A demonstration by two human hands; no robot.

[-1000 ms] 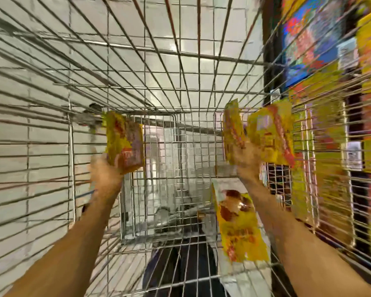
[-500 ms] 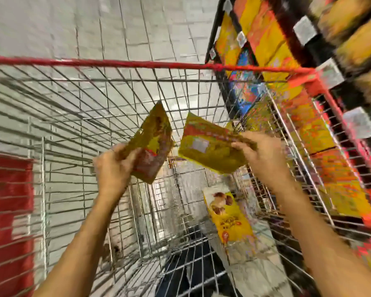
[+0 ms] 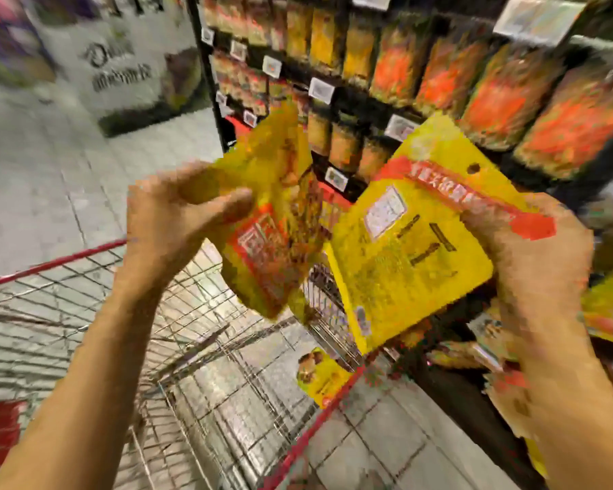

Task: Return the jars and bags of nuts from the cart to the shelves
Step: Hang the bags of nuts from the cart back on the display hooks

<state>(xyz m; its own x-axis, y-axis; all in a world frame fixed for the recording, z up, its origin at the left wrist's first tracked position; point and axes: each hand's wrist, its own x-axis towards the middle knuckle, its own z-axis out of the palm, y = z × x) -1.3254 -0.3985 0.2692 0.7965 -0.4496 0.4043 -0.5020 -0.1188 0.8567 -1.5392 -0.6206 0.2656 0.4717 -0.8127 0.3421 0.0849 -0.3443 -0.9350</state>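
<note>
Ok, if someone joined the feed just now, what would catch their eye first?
Two bags are held up mid-frame: the left hand grips a yellow-and-red bag, and the right hand grips a flat yellow bag by its red top band. Behind them, upper right, the shelves are crowded with orange and yellow packs. Lower down, a third bag lies in the red-rimmed cart.

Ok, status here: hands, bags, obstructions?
Left hand grips first bag. Right hand grips second bag. Third bag lies in cart. Nothing blocks the shelves.
</note>
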